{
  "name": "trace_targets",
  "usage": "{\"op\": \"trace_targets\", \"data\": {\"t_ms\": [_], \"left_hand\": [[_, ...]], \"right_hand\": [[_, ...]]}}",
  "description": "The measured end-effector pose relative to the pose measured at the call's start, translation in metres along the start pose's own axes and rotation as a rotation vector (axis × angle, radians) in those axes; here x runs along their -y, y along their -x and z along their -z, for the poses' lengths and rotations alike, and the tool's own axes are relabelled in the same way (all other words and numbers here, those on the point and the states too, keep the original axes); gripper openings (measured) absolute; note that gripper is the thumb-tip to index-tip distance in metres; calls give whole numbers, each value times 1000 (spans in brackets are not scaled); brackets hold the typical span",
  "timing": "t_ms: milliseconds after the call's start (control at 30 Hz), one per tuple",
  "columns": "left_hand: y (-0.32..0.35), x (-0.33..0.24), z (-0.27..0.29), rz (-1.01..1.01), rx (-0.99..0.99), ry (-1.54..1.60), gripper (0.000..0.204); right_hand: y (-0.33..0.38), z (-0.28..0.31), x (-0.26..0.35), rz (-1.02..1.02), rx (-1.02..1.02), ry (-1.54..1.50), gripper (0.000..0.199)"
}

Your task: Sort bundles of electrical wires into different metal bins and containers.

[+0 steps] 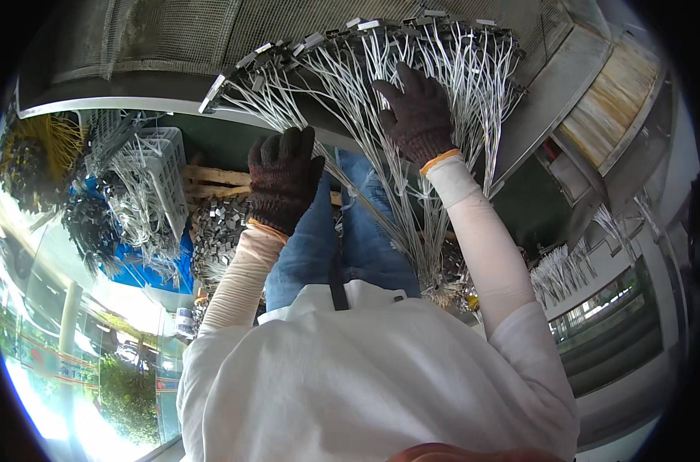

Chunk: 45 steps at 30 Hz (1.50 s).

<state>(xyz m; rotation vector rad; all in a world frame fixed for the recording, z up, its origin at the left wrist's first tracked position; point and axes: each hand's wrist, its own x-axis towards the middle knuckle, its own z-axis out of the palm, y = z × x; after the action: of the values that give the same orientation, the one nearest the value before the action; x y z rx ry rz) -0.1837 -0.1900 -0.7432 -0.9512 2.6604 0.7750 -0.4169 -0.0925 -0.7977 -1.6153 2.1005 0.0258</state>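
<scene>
A wide fan of silvery-white wires (350,92) spreads over the bench edge and across my lap, with small dark metal pieces (315,40) along its far ends. Toward my knees the strands gather into thick bundles (431,258). My left hand (284,177), in a dark knit glove, is closed at the left side of the fan, its fingers curled over a bundle of wires. Further right, my right hand (419,115), gloved alike, lies palm down on the strands with thumb and fingers apart.
Metal mesh (165,46) covers the bench ahead. On the left stand a white plastic crate (165,154) and a blue bin (182,258) with more wire bundles. Several metal pieces (217,231) are heaped beside my left forearm. More wires (561,269) stand at the right.
</scene>
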Motion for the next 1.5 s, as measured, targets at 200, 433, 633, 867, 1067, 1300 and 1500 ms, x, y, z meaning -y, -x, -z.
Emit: {"op": "trace_targets", "data": {"t_ms": [200,433,633,867,1067,1300,1500], "left_hand": [[-4,2,-1,-1,9,42,48],[-11,-1,-10,-37,-36,-8,42],[-66,-9,-36,-246,-234,-60,42],[-96,2,-40,-31,169,7,29],[-57,15,-25,-38,-44,-84,25],[-50,22,-14,-23,42,-92,29],[-47,22,-15,-12,10,-68,33]], "right_hand": [[-2,2,15,-38,-33,-32,45],[-13,-9,38,-40,-9,167,35],[-16,-19,25,151,29,217,41],[-18,6,13,50,177,210,43],[-9,14,4,-49,158,202,56],[-10,18,3,-71,147,173,55],[-7,19,-2,-59,99,154,54]]}}
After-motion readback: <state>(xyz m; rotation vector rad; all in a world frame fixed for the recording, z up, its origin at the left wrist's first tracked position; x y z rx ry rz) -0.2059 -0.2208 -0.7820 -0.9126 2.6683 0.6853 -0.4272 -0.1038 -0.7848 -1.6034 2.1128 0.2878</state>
